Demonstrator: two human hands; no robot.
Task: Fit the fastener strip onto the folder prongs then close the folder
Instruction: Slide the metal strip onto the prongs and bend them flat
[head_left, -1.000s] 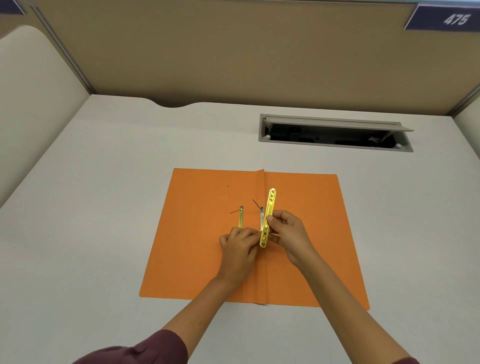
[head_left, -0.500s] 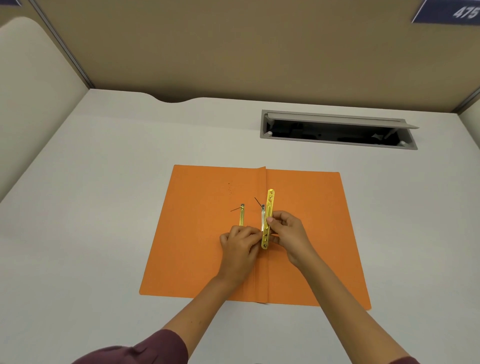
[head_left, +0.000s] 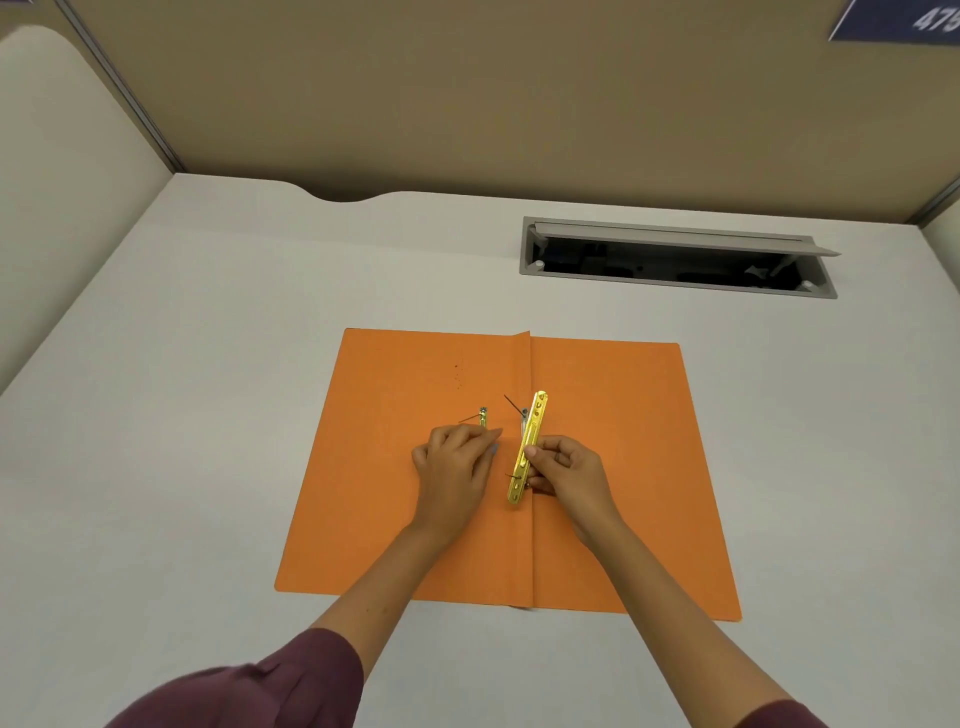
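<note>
White desk (head_left: 208, 364). Open grey cable hatch (head_left: 675, 257) at its far right. Beige partition (head_left: 467, 104) behind; blue number plate (head_left: 904, 21) top right.

Open orange folder (head_left: 395, 483) lying flat, gold fastener strip (head_left: 530, 444) along its spine

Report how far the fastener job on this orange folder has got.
Done: folder lies open on the desk. In hand: right hand holds the gold fastener strip by the spine; left hand rests beside it. Whether any prong is through: unclear. Left: seat strip, close folder.
</note>
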